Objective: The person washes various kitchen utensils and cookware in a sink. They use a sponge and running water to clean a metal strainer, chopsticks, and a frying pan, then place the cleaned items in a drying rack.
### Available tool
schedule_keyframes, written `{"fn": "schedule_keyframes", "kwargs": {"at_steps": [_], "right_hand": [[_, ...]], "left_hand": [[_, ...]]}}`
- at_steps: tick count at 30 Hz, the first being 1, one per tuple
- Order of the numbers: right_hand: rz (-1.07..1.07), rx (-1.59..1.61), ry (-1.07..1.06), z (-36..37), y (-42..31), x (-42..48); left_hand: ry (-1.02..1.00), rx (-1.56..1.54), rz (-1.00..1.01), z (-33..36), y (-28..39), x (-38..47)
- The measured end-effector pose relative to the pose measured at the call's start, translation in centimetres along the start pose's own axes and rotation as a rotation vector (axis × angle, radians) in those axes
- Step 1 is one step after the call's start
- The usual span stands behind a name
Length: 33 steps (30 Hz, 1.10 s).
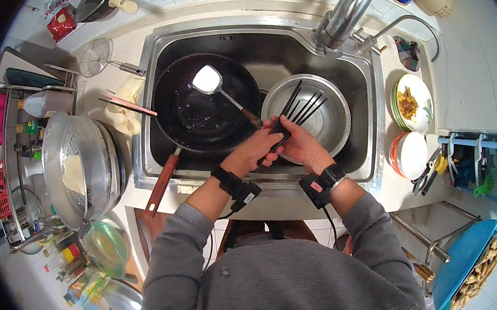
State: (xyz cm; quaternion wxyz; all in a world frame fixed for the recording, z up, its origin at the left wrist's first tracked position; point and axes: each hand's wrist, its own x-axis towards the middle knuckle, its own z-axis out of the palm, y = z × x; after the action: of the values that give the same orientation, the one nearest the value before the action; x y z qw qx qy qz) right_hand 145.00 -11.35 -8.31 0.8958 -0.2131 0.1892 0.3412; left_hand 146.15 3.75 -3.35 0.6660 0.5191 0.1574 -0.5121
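Over the front of the steel sink (367, 142), my left hand (259, 147) and my right hand (299, 143) meet around a bundle of black chopsticks (309, 108). The chopsticks fan out above a round stainless steel basin (341, 134), which seems to hold some water. On the left of the sink sits a black wok (199, 119) with wet spots inside and a wooden handle (163, 182) over the front rim. A wok spatula (208, 80) lies across it, its handle end close to my left fingers. My palms hide part of the chopsticks.
A chrome faucet (347, 13) arches at the back right. Stacked plates (425, 104) with food scraps and bowls (413, 155) stand right of the sink. At left are a wire strainer (97, 57), a cloth (129, 122), a pink-and-black utensil (129, 105) and a large metal pot (95, 171).
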Motion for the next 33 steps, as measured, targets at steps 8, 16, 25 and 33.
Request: {"fn": "schedule_keyframes", "kwargs": {"at_steps": [8, 16, 25, 33], "right_hand": [[-0.240, 0.225, 0.196, -1.5, -2.0, 2.2], [-0.538, 0.146, 0.418, -3.2, -7.1, 1.8], [-0.521, -0.101, 0.400, -1.0, -8.7, 0.3], [-0.474, -0.118, 0.400, 1.8, -9.2, -0.3]], "left_hand": [[-0.053, -0.046, -0.047, 0.2, -0.2, -1.2], [-0.248, -0.103, -0.104, 0.0, -1.2, -2.8], [-0.187, 0.079, -0.009, 0.7, 0.2, -3.1], [0.041, 0.423, 0.179, 0.5, -0.7, 0.1]]}}
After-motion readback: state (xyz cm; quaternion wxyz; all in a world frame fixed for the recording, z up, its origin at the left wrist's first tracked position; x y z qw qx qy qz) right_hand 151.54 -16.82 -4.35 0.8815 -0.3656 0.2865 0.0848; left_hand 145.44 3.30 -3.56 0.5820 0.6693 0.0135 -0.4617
